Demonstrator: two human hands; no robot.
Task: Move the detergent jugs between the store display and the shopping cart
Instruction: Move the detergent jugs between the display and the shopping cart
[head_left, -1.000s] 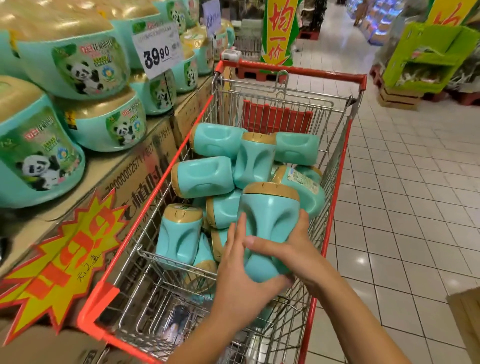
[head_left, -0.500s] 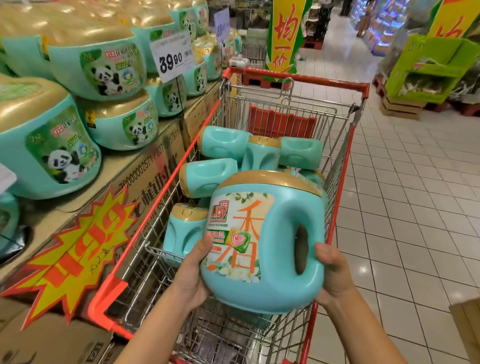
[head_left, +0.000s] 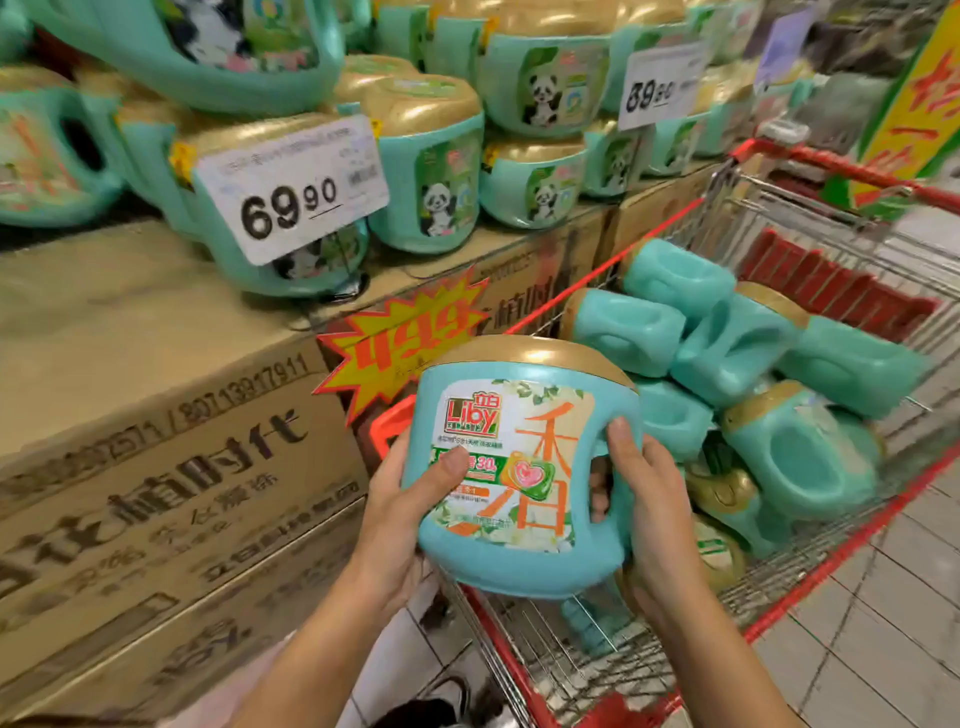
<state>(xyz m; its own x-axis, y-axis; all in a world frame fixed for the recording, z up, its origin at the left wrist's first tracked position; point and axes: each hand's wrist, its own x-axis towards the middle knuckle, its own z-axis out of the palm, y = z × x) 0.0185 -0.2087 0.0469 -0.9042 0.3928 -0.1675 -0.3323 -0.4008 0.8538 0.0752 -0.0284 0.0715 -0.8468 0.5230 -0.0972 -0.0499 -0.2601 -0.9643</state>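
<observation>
I had one detergent jug (head_left: 519, 566) up in the air in both hands, upright, gold cap on top and the Liby label facing me. My left grip (head_left: 402, 519) was clamped on the jug's left side, palm against the wall and thumb laid across the label. My right grip (head_left: 660, 519) was clenched on the handle at the jug's right edge, fingers (head_left: 600, 493) passing through the handle hole and thumb on the front.

The jug hung over the near left corner of the shopping cart (head_left: 852, 171), just beside the stacked cardboard boxes (head_left: 156, 467) that made up the store display, and touched neither.

Behind it, in the cart's basket, lay a pile of teal jugs (head_left: 737, 353), most on their sides, leaning on one another, gold caps pointing different ways. On top of the boxes to my left stood the display jugs (head_left: 431, 171), teal with gold caps and panda labels, some stacked in two tiers. A white price tag (head_left: 291, 192) reading 69.90 hung in front of the nearest of them, and a second tag (head_left: 660, 85) stood farther back, too blurred for me to read surely. A yellow and red starburst sign (head_left: 405, 343) stuck out from the box edge, just above and left of the jug I held. Pale floor tiles (head_left: 883, 649) showed to the right of the cart.
</observation>
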